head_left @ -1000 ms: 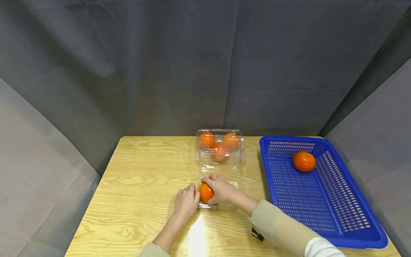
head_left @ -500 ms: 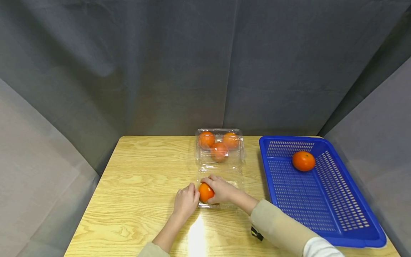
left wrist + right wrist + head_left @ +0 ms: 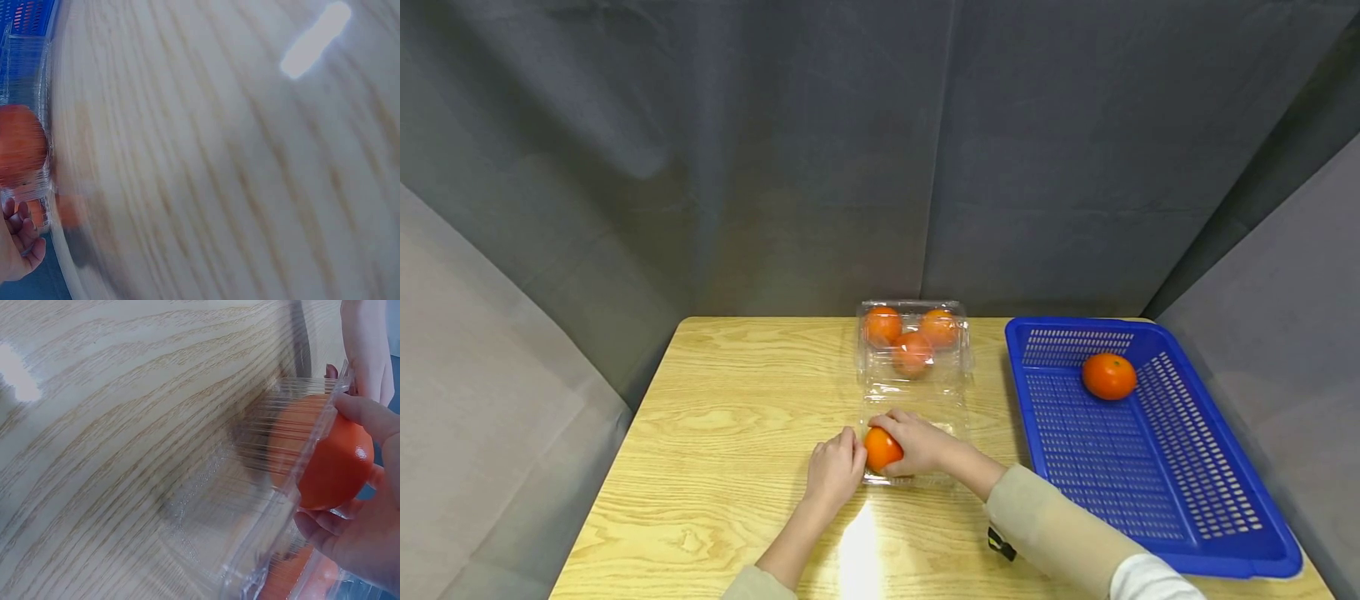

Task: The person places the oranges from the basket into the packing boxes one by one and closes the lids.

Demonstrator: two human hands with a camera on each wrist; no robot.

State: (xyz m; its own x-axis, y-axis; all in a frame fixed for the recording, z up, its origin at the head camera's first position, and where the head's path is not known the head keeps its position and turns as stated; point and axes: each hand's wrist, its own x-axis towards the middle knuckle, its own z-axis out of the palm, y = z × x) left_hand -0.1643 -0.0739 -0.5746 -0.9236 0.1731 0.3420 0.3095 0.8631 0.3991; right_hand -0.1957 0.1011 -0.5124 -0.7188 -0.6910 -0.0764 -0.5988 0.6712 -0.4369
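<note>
Across the far half of a clear plastic clamshell [image 3: 951, 392], three oranges [image 3: 913, 355] show through the plastic. Over its near left corner, my right hand [image 3: 917, 442] holds another orange [image 3: 882, 450], thumb and fingers curved round the fruit. The right wrist view has this orange [image 3: 337, 462] right at the clamshell's rim, with the thumb over its upper side and fingers beneath. My left hand [image 3: 837, 467] grips the near left edge of the clamshell with bent fingers. In the left wrist view only part of that hand [image 3: 22, 247] shows at the frame's edge.
A blue plastic basket [image 3: 1037, 450] stands on the right of the wooden table [image 3: 715, 433], with one orange [image 3: 1108, 377] near its back. A small black strap end [image 3: 1000, 546] hangs by the right sleeve. Grey curtains [image 3: 812, 167] enclose the back and sides.
Almost nothing differs. The orange in the right hand has turned or shifted very slightly, and both hands keep their places at the clamshell.
</note>
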